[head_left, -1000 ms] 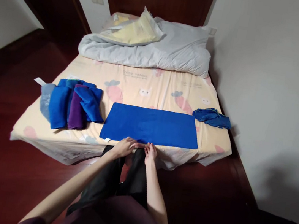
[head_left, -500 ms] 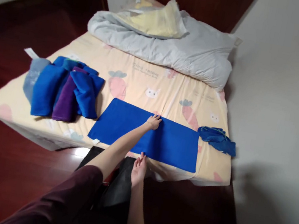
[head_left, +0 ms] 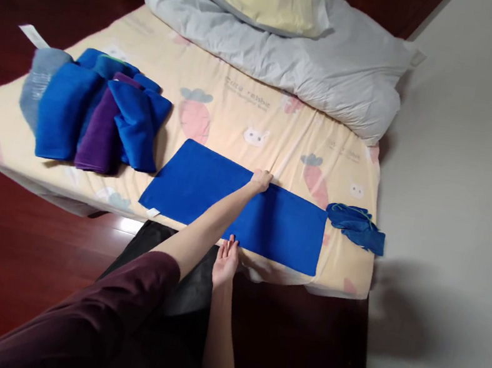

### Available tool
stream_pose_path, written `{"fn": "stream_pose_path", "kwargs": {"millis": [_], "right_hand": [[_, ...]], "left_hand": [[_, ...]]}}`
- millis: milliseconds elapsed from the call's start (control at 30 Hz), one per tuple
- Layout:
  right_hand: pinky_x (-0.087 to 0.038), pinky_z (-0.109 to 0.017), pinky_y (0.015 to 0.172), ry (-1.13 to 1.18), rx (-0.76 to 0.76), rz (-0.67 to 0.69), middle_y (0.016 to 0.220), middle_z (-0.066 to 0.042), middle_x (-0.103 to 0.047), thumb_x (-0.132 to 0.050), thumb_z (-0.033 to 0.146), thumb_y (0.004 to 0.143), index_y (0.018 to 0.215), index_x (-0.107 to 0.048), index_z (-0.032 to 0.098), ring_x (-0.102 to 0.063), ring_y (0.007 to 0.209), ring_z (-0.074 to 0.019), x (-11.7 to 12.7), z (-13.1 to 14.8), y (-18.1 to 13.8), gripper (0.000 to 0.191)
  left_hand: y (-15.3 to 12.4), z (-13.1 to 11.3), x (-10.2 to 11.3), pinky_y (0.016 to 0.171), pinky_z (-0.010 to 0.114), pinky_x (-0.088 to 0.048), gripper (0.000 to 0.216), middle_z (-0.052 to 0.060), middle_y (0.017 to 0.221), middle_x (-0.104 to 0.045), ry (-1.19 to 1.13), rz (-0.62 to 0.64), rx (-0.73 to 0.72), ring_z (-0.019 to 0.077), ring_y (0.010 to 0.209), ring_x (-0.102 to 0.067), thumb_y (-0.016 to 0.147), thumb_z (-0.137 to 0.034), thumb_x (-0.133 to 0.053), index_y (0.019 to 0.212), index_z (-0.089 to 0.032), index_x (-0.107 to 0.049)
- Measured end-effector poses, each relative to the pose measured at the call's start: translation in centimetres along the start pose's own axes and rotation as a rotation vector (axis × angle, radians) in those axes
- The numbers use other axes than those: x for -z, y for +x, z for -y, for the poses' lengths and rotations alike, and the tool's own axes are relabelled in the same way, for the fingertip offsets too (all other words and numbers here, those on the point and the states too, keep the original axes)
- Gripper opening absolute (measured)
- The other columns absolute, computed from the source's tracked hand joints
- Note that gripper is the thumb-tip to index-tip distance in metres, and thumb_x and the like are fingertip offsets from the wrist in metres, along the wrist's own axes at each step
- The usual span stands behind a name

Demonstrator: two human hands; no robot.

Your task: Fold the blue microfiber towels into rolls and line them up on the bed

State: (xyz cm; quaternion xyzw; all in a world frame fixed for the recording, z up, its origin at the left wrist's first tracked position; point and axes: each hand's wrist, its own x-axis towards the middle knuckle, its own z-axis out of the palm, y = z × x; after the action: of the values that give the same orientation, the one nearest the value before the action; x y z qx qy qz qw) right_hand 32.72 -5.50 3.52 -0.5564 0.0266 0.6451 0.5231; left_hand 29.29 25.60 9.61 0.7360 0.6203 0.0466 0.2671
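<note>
A blue towel [head_left: 277,221] lies flat, folded to a long strip, near the foot edge of the bed [head_left: 239,113]. My left hand [head_left: 260,180] reaches across it, fingers curled on the far edge at the middle. At the middle of the near edge my right hand [head_left: 225,261] has its fingers stretched out, tips touching the towel. A maroon sleeve covers my left upper arm.
A pile of folded blue, purple and grey towels [head_left: 91,112] sits on the bed's left side. A crumpled blue cloth [head_left: 355,226] lies at the right corner. A grey duvet [head_left: 297,53] is heaped at the head end. A white wall stands right; the floor is dark wood.
My left hand left the near edge and reached over to the towel's far edge. My right hand stayed at the near edge. The view tilted and moved closer to the bed.
</note>
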Motion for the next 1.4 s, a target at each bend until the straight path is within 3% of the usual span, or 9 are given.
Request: {"fn": "stream_pose_path", "kwargs": {"millis": [433,567,700,800,900,1033,1200,1300,1400], "right_hand": [[-0.051,-0.044,0.116,0.026,0.101,0.073,0.148,-0.009,-0.064,-0.072,0.052,0.092,0.116,-0.069,0.027,-0.064,0.134,-0.0220,0.4,-0.5,-4.3,0.035],[-0.052,-0.042,0.114,0.064,0.111,0.077,0.144,-0.010,-0.067,-0.078,0.050,0.088,0.112,-0.068,0.025,-0.069,0.126,-0.0221,-0.1,0.1,-6.6,0.036],[-0.055,-0.044,0.107,0.033,0.206,0.069,0.128,-0.012,-0.075,-0.083,0.053,0.082,0.106,-0.068,0.022,-0.073,0.114,-0.0247,-0.1,1.4,-8.8,0.042],[-0.059,-0.039,0.092,-0.057,0.379,0.031,0.098,-0.008,-0.078,-0.083,0.061,0.076,0.092,-0.069,0.020,-0.073,0.093,-0.0226,0.0,4.3,-10.2,0.046],[-0.055,-0.030,0.078,-0.222,0.635,-0.046,0.078,-0.002,-0.069,-0.077,0.070,0.077,0.085,-0.070,0.020,-0.065,0.077,-0.0178,0.0,9.1,-11.8,0.051],[-0.051,-0.028,0.076,-0.357,0.926,-0.121,0.080,-0.003,-0.068,-0.068,0.075,0.081,0.089,-0.070,0.017,-0.062,0.079,-0.0175,-0.4,16.9,-14.6,0.058],[-0.052,-0.031,0.079,-0.361,1.187,-0.054,0.091,-0.007,-0.073,-0.069,0.072,0.082,0.101,-0.072,0.015,-0.065,0.084,-0.0191,-2.4,24.8,-17.8,0.060],[-0.054,-0.032,0.078,-0.301,1.290,-0.035,0.091,-0.008,-0.074,-0.073,0.070,0.079,0.099,-0.072,0.014,-0.066,0.084,-0.0195,-4.4,27.8,-19.5,0.059],[-0.055,-0.032,0.078,-0.239,1.379,0.020,0.089,-0.008,-0.075,-0.080,0.067,0.075,0.098,-0.072,0.014,-0.067,0.082,-0.0186,-6.5,29.7,-21.3,0.058]], "left_hand": [[-1.3,-1.1,4.1,0.096,0.033,-0.051,0.038,0.018,0.121,-0.065,-0.047,-0.097,-0.070,0.0254,0.110,-0.066,0.090,-0.006,-0.048,0.122,-0.011,-0.069],[-3.1,-2.1,6.8,0.096,0.034,-0.051,0.037,0.019,0.121,-0.066,-0.073,-0.133,-0.102,0.0254,0.109,-0.066,0.088,-0.005,-0.050,0.119,-0.010,-0.071],[-5.2,-3.5,11.1,0.098,0.034,-0.051,0.032,0.019,0.115,-0.070,-0.111,-0.168,-0.137,0.0262,0.109,-0.066,0.084,-0.003,-0.054,0.108,-0.009,-0.074],[-6.9,-4.8,15.4,0.101,0.033,-0.050,0.027,0.017,0.109,-0.073,-0.154,-0.217,-0.157,0.0254,0.111,-0.067,0.085,-0.004,-0.056,0.103,-0.009,-0.074],[-9.2,-5.8,20.3,0.094,0.031,-0.055,0.023,0.013,0.092,-0.073,-0.223,-0.240,-0.168,0.0219,0.097,-0.071,0.091,-0.011,-0.056,0.106,-0.009,-0.073],[-13.6,-5.9,26.4,0.080,0.029,-0.061,0.023,0.006,0.080,-0.068,-0.431,-0.228,-0.199,0.0141,0.071,-0.069,0.100,-0.022,-0.054,0.112,-0.009,-0.069],[-20.7,-4.1,32.3,0.089,0.033,-0.061,0.022,0.000,0.079,-0.062,-0.948,-0.175,-0.327,0.0100,0.072,-0.066,0.085,-0.015,-0.074,0.106,-0.009,-0.070],[-25.1,-3.0,34.6,0.091,0.036,-0.061,0.026,0.001,0.083,-0.063,-0.932,-0.233,-0.441,0.0116,0.077,-0.066,0.082,-0.014,-0.071,0.108,-0.010,-0.072],[-29.1,-1.9,36.2,0.082,0.035,-0.061,0.023,0.003,0.083,-0.065,-0.736,-0.428,-0.473,0.0153,0.077,-0.066,0.083,-0.022,-0.070,0.104,-0.012,-0.075]]}}
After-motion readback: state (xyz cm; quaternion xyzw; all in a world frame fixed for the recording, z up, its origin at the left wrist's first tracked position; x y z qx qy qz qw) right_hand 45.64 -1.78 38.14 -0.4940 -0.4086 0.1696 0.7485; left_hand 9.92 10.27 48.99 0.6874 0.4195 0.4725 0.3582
